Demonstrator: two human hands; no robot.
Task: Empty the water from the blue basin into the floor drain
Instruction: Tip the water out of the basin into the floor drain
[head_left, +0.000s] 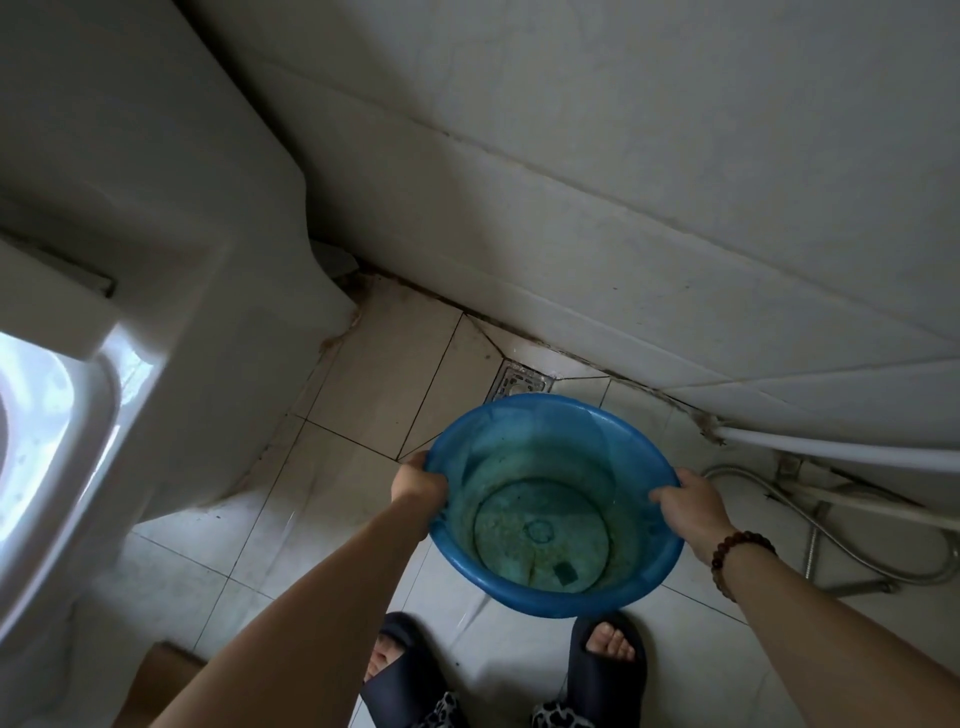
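Observation:
The round blue basin (613, 447) is held above the tiled floor, tilted so its far rim dips toward the wall. My left hand (418, 483) grips its left rim and my right hand (693, 506) grips its right rim. The basin's stained greenish bottom shows, with a small dark patch on it; I cannot tell how much water lies inside. The square metal floor drain (519, 382) sits by the wall, just beyond the far rim, partly hidden by the basin.
A white toilet (171, 322) fills the left side. The tiled wall (623, 182) runs along the back. A metal shower hose (831, 535) and a white pipe (831, 449) lie at the right. My feet in dark slippers (608, 660) stand below the basin.

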